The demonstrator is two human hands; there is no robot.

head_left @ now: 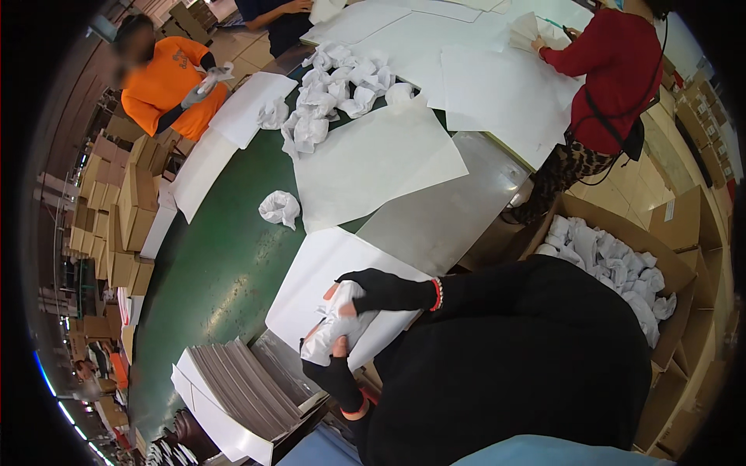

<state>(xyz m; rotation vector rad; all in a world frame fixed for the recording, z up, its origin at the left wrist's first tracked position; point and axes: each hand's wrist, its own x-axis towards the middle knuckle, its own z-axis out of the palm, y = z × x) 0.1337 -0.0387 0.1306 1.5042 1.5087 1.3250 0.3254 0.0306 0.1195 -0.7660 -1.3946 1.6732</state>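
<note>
A bundle wrapped in crumpled white paper (351,325) is between my hands, and what it contains is hidden. My right hand (374,292), in a black fingerless glove with a bracelet at the wrist, grips its upper side, slightly blurred. From below, my left hand (334,368), gloved the same way, closes on the bundle's lower end. Beneath them lies a white paper sheet (299,283) across the edge of the green table (217,287). Beyond it, one wrapped bundle (280,208) sits alone on the green surface.
Large paper sheets (381,163) and a heap of wrapped bundles (326,93) cover the table's far part. A thick paper stack (241,392) stands at lower left. To my right, a carton (672,311) holds more bundles. Co-workers in orange (171,78) and red (610,78) stand across.
</note>
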